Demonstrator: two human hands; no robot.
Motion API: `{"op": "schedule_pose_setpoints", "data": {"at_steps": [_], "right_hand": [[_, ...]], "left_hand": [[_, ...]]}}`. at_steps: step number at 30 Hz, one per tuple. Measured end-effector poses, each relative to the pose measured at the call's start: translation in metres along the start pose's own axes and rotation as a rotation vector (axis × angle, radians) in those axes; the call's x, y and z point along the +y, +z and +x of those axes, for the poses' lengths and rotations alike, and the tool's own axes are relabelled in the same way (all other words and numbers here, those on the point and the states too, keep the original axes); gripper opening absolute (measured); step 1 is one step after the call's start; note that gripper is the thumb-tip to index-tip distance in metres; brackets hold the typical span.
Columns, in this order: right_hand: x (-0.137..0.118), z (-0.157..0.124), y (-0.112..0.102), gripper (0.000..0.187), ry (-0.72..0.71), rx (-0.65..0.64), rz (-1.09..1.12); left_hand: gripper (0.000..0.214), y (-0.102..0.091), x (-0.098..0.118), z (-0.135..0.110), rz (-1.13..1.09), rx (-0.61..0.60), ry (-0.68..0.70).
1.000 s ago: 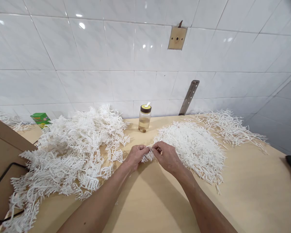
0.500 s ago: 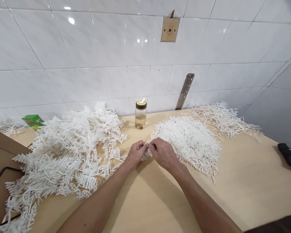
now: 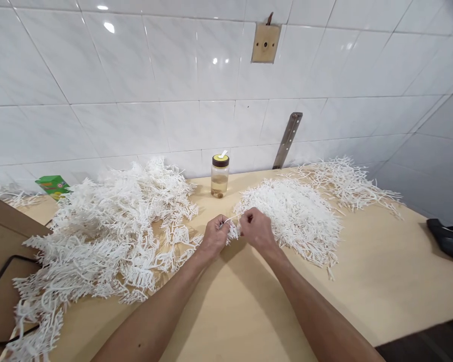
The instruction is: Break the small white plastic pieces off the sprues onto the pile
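Observation:
My left hand (image 3: 215, 236) and my right hand (image 3: 255, 230) meet at the middle of a pale wooden table (image 3: 362, 281). Both are closed on a small white plastic comb-like strip (image 3: 232, 227) held between them, its thin stem stretched from one hand to the other. A large tangled heap of white plastic strips (image 3: 109, 231) lies just left of my left hand. A flatter pile of short white pieces (image 3: 294, 216) lies right beside my right hand.
A small jar (image 3: 219, 176) with a dark lid stands at the tiled wall. More white strips (image 3: 347, 183) lie at the back right. A green carton (image 3: 53, 185) sits far left, a brown board with black cable (image 3: 0, 261) at left, a black object (image 3: 449, 241) at right.
My hands have drawn slightly apart, stretching the strip's stem between them. The view has shifted a little downward and to the right.

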State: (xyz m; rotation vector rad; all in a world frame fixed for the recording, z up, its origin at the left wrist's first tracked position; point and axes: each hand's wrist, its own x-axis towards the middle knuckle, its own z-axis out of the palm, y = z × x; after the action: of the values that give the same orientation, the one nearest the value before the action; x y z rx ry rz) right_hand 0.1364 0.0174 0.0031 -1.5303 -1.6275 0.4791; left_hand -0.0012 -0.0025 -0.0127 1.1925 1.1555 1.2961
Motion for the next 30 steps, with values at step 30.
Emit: {"op": "schedule_pose_setpoints", "data": {"at_steps": [30], "right_hand": [[-0.007,-0.01,-0.007,0.015,-0.292,-0.125,-0.19]], "left_hand": [[0.024,0.003,-0.001,-0.003,0.148,0.168,0.023]]}}
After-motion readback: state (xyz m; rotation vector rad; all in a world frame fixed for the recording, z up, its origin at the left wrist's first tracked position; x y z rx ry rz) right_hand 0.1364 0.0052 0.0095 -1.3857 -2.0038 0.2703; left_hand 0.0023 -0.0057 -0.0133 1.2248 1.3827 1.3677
